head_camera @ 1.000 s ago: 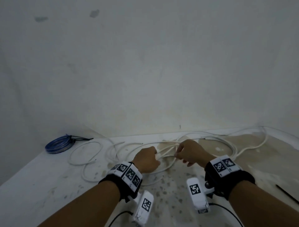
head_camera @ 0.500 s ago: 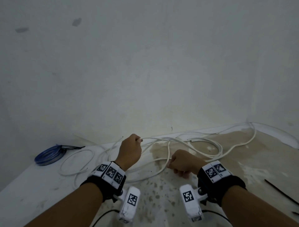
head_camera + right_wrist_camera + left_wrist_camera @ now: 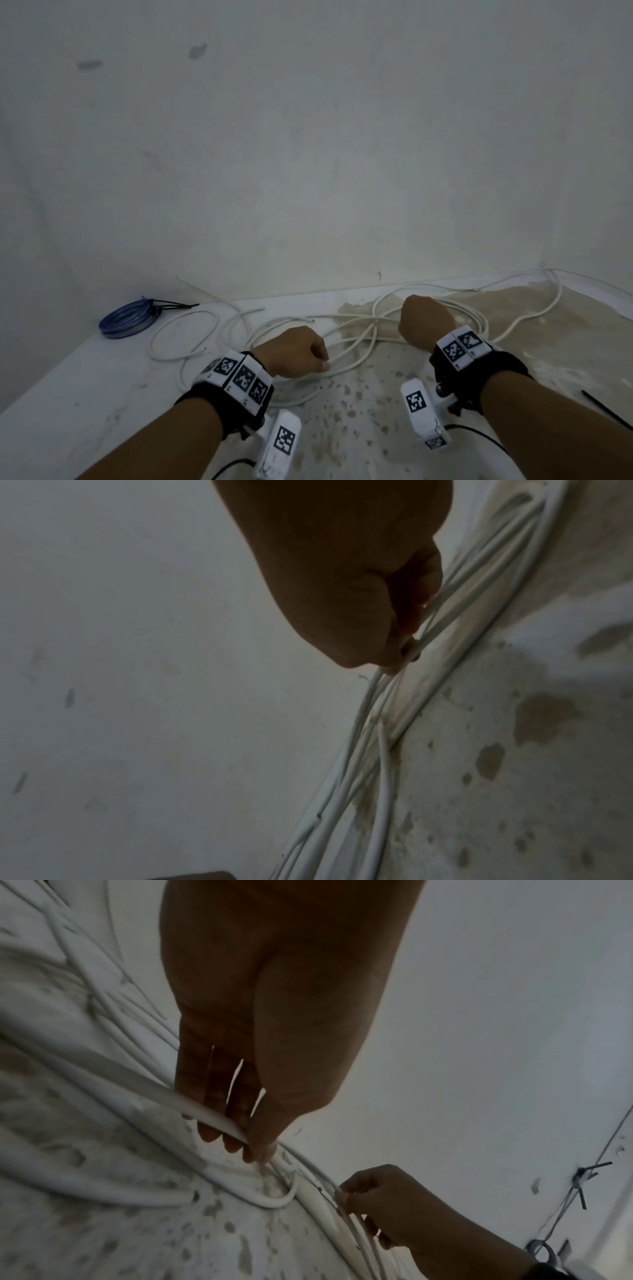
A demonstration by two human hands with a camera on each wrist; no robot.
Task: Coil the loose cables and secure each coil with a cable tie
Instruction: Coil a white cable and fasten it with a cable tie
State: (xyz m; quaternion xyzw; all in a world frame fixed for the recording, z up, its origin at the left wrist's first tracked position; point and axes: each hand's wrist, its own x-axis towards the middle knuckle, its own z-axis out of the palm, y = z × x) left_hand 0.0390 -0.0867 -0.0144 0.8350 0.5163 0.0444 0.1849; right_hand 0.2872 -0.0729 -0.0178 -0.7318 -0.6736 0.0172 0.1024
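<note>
Stained white flooring fills the lower frame. Left hand [image 3: 294,353] at lower centre pinches 1 strand of white cable [image 3: 349,359] — likely feeding slack. Farther right, the right hand [image 3: 424,322] clenches several gathered loops, anchoring the coil. At far left, a blue coil [image 3: 125,318] lies already tied.

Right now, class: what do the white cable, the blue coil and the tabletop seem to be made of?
White cable: likely plastic-sheathed, matte; it bends in smooth loops in the left hand and right hand.
Blue coil: glossy plastic jacket, judging by its sheen; bound with a black tie.
Tabletop: hard white painted or laminated surface, with brown stains; exact material unclear.
</note>
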